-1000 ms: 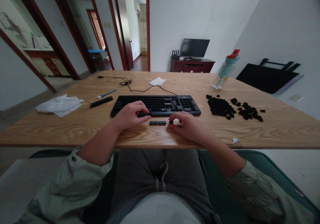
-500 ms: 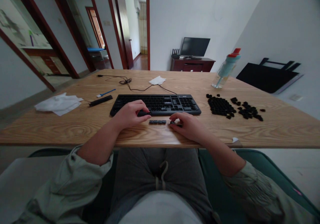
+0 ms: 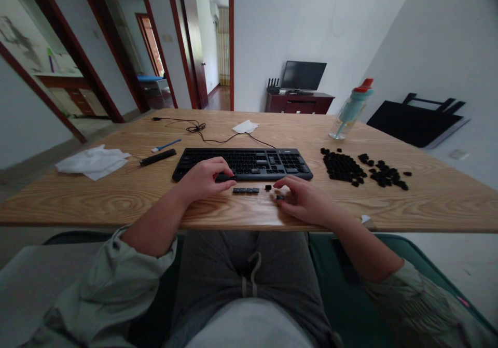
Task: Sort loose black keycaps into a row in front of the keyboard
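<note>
A big wooden table holds a black keyboard close to its near edge. The left hand curls over the keyboard's front. The right hand pinches a tiny keycap beside a row of keycaps.

1. Water bottle with its red cap stands upright, far right of my table
2. Crumpled white cloth lies far left
3. Blue brush sits beside a black bar
4. Small tissue near the cable
5. Monitor on the cabinet behind
</note>
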`<act>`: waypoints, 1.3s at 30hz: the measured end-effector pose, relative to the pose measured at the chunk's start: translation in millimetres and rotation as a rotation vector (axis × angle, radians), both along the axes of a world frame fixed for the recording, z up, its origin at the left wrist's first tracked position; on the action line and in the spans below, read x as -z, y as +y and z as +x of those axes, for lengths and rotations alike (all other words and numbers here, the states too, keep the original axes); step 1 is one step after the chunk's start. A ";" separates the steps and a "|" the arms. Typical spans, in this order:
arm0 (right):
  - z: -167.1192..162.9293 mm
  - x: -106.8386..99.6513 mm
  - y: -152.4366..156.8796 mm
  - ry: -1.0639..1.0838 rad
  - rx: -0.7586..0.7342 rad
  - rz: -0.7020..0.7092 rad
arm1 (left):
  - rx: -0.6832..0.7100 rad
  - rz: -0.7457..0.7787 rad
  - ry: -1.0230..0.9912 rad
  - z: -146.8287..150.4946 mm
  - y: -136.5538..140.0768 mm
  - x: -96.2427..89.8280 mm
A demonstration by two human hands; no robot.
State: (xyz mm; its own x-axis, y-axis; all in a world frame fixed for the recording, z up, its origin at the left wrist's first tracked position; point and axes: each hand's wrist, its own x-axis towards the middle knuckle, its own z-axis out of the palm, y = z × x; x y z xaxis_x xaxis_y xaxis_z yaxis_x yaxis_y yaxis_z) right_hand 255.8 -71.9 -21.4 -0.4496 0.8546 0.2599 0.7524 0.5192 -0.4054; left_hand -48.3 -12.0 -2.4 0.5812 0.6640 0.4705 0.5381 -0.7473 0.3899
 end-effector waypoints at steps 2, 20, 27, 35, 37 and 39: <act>3.6 0.2 0.3 -0.003 0.020 -0.010 | -0.002 0.001 0.002 0.1 -0.3 -0.1; -20.1 -3.3 17.5 -0.122 0.027 0.070 | 0.018 0.024 -0.001 -1.0 0.7 0.2; -21.0 -1.6 18.6 -0.162 0.022 0.081 | 0.022 0.041 -0.004 -1.6 0.5 0.9; -15.1 -3.8 18.7 -0.208 0.050 0.102 | 0.018 0.040 -0.005 -0.9 0.4 0.3; -15.2 -3.5 19.5 -0.213 0.083 0.105 | 0.019 0.039 -0.002 -0.8 0.3 0.1; -16.2 -3.6 19.9 -0.219 0.110 0.097 | 0.017 0.040 -0.001 -0.8 0.1 -0.1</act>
State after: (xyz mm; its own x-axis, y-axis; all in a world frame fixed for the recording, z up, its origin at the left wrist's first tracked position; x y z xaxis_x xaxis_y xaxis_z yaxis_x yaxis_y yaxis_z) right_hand 239.6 -52.1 -17.8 -0.4098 0.8774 0.2496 0.8710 0.4576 -0.1787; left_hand -49.0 -11.8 -2.3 0.5917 0.6346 0.4972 0.5247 -0.7714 0.3602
